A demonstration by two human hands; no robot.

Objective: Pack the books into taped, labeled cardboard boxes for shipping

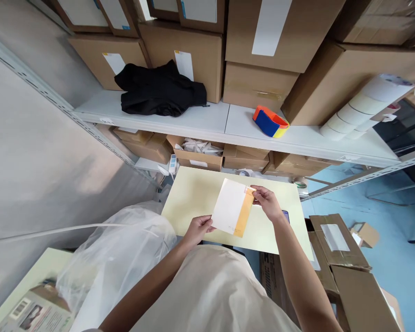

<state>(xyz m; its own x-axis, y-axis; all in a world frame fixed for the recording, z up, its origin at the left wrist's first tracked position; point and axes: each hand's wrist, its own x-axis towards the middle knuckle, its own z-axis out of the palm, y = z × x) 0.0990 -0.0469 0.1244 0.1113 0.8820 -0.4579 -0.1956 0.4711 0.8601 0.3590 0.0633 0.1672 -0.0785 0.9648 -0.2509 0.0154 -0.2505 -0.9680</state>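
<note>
Between my hands, above a pale yellow tabletop [190,193], is a thin white booklet [228,205] with an orange band down its right side. It tilts slightly, and its small print is too fine to read. My left hand [198,229] pinches its lower left edge with thumb and fingers. At the upper right corner, my right hand [267,203] grips it, the fingers closed on the orange band. A dark flat object [285,215] with a purplish edge lies on the table, mostly hidden behind my right wrist.
Behind the table runs a grey shelf [214,121] bearing cartons, black cloth [162,90], a coloured band [270,122] and tape rolls [363,108]. An open box [198,161] stands below. Clear plastic [124,244] bulges at left; opened cartons [346,258] crowd the right.
</note>
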